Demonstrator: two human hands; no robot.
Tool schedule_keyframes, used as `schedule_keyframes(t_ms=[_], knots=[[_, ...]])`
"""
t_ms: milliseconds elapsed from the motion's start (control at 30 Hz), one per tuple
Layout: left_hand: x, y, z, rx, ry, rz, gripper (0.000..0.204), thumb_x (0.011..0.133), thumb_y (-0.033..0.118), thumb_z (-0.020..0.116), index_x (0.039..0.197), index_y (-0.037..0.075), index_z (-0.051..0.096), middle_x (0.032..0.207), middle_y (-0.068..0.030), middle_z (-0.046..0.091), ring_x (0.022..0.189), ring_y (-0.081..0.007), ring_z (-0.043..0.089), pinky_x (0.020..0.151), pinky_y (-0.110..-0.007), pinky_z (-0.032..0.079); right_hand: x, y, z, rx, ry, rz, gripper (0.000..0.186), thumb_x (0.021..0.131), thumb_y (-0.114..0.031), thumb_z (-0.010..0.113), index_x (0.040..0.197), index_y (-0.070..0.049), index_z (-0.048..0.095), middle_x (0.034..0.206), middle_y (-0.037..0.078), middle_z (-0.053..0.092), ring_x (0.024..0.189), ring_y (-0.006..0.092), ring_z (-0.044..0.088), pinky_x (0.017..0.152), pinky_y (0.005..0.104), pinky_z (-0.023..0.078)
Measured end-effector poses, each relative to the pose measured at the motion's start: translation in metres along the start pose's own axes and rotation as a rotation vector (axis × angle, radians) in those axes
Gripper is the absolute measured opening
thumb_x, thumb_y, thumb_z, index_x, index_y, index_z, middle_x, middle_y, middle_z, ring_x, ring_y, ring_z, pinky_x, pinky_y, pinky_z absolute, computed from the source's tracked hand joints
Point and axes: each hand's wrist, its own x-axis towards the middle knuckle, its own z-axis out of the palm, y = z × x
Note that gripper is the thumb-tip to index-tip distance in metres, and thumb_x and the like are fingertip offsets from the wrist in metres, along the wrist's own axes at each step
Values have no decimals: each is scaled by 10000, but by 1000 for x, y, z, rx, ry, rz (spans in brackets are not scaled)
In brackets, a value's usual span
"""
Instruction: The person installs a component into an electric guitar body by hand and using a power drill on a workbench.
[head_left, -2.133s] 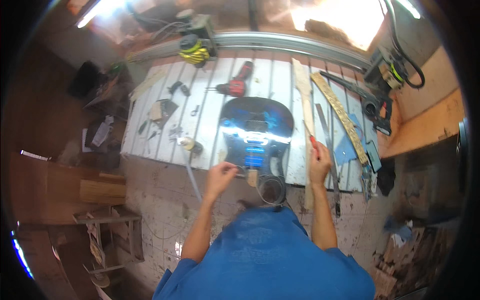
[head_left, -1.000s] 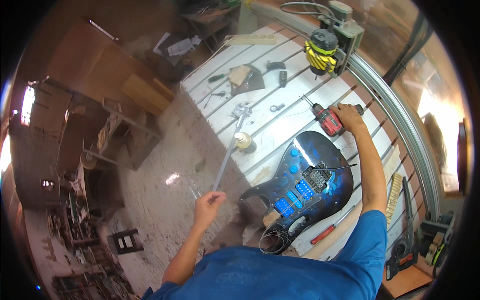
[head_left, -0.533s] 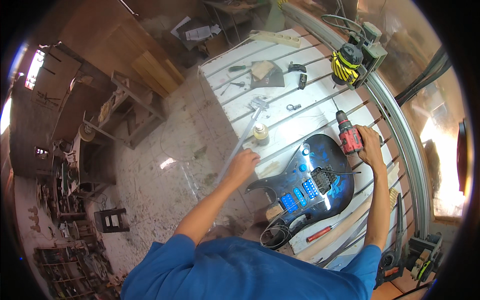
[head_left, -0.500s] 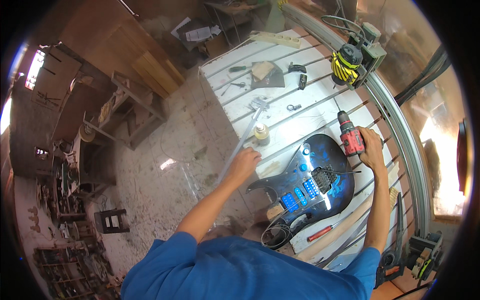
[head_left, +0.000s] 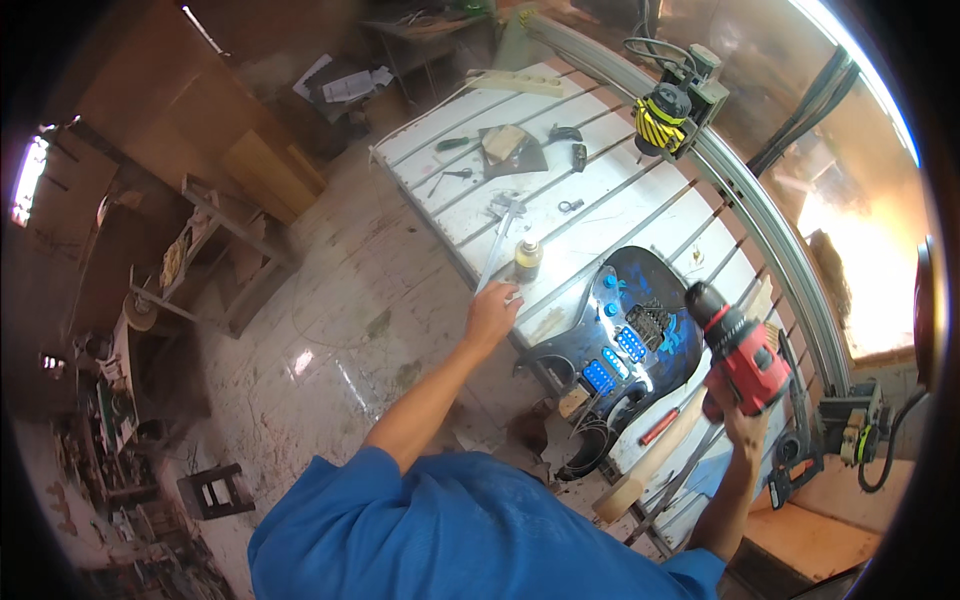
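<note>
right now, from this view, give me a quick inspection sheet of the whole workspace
Surface: white slotted bench, marked with scattered specks.
Job's things: electric guitar body lies face up on it, blue pickups showing; cordless drill, red and black, is off the bench.
Clutter: upright bottle, caliper, wood block, red-handled tool.
Left grip: beside the caliper; contact unclear.
Right grip: closed on the drill.
Cables: dark cables beyond the metal rail; none seen across the guitar body.
Surroundings: black-and-yellow power tool mounted at the rail; dark stool on the stained floor.
</note>
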Motion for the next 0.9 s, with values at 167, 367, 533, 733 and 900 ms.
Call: schedule_keyframes(t_ms=[167, 367, 533, 733, 900], knots=[[-34, 44, -82, -447, -283, -205, 238, 994, 208, 713, 1070, -15, 746, 1018, -108, 736, 885, -165, 706, 779, -330, 563, -83, -86, 77, 615, 74, 201, 558, 843, -338, 836, 1238, -12, 615, 918, 73, 698, 804, 191, 698, 707, 343, 565], [-66, 64, -161, -1391, -871, 21, 632, 1038, 502, 587, 1376, -31, 567, 1325, -171, 655, 1229, -266, 633, 1082, -423, 482, -105, -195, 239, 723, 315, 290, 542, 901, -10, 729, 1404, 13, 529, 1124, 141, 741, 928, 215, 722, 753, 356, 600], [-53, 55, -195, -1804, -914, -449, 523, 1046, 548, 544, 1134, 43, 650, 1133, -169, 694, 1207, -310, 629, 1061, -473, 486, -97, -225, 338, 616, 347, 350, 661, 864, -100, 790, 1453, 11, 512, 1229, 165, 719, 951, 204, 735, 802, 334, 596], [-21, 34, -222, -1771, -677, -763, 541, 1064, 431, 590, 618, 186, 406, 562, 28, 434, 529, -134, 492, 642, -367, 529, -61, -243, 381, -137, 311, -79, 651, 787, -171, 824, 1383, -35, 598, 1529, 151, 526, 1063, 303, 742, 826, 375, 623], [10, 12, -241, -1631, -566, -751, 544, 1066, 421, 592, 615, 200, 383, 542, 34, 413, 503, -138, 470, 658, -376, 537, -24, -240, 412, -110, 326, -208, 610, 767, -187, 836, 1312, -6, 631, 1527, 169, 531, 1033, 302, 748, 786, 379, 631]])
